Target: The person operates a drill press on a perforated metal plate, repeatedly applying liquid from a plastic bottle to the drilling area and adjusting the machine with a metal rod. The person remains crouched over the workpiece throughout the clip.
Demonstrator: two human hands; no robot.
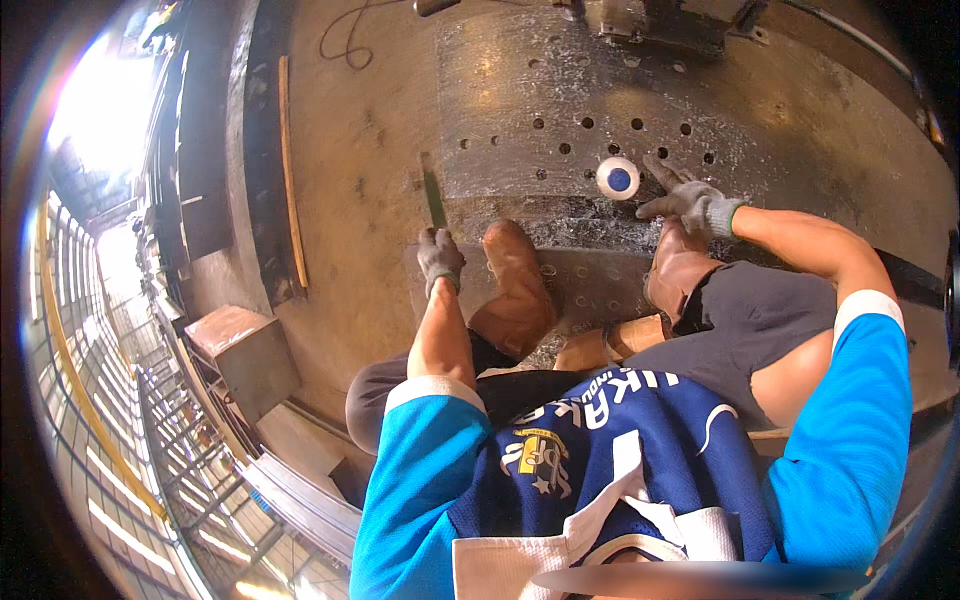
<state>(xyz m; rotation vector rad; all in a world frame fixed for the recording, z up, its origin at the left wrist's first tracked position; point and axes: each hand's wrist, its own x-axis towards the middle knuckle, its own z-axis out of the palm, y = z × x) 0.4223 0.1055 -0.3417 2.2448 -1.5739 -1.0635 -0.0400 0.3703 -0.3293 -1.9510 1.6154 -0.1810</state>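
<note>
My left hand (pixel 440 258), in a grey work glove, is closed around the lower end of a long, narrow green strip-like tool (pixel 434 197). Motion blurs the tool, and I cannot make out its kind. On the right, my gloved right hand (pixel 692 203) has its fingers spread, with nothing in them. Just left of those fingertips is a round white object with a blue centre (pixel 619 180), perhaps a roll or a lid; whether the hand touches it I cannot tell. It rests on a metal plate (pixel 490 110) with round holes and scattered shiny chips.
My brown boots (pixel 515 290) stand at the plate's near edge, with a brown cylindrical piece (pixel 637 334) between them. A metal block (pixel 690 25) sits at the far side. To the left are a metal box (pixel 236 345), a wooden strip (pixel 290 170) and a thin cable (pixel 345 45).
</note>
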